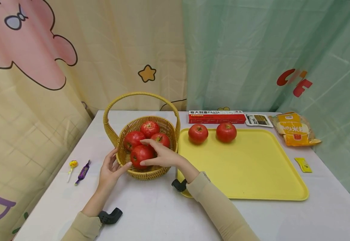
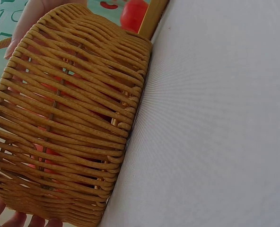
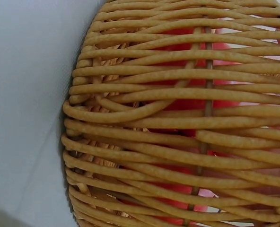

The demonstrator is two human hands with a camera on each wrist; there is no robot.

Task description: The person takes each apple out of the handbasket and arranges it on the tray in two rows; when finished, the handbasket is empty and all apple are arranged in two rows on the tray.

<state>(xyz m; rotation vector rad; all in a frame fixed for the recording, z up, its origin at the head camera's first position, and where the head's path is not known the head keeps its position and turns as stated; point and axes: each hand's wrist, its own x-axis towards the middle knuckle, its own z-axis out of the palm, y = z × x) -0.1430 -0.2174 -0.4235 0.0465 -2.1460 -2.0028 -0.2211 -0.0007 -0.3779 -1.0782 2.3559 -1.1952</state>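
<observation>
A woven basket (image 1: pixel 151 174) with a tall arched handle holds several red apples. My left hand (image 1: pixel 108 172) grips its left side, fingers on the outer wall and thumb at the front rim. In the left wrist view, the fingertips (image 2: pixel 36 221) press against the wicker. My right hand (image 1: pixel 163 155) reaches in over the right rim. Its thumb and fingers span the front apple (image 1: pixel 140 156), gripping it inside the basket. The right wrist view shows mostly the basket wall (image 3: pixel 178 123), with red showing through the gaps.
Right of the basket lies a yellow tray (image 1: pixel 244 167), two apples (image 1: pixel 198 134) near its back edge. Behind stand a red pasta box (image 1: pixel 217 117) and a small packet (image 1: pixel 258 120). An orange bag (image 1: pixel 293 129) and yellow sachet (image 1: pixel 303 165) lie right; a lollipop (image 1: pixel 72 164) and purple candy (image 1: pixel 83 172) left.
</observation>
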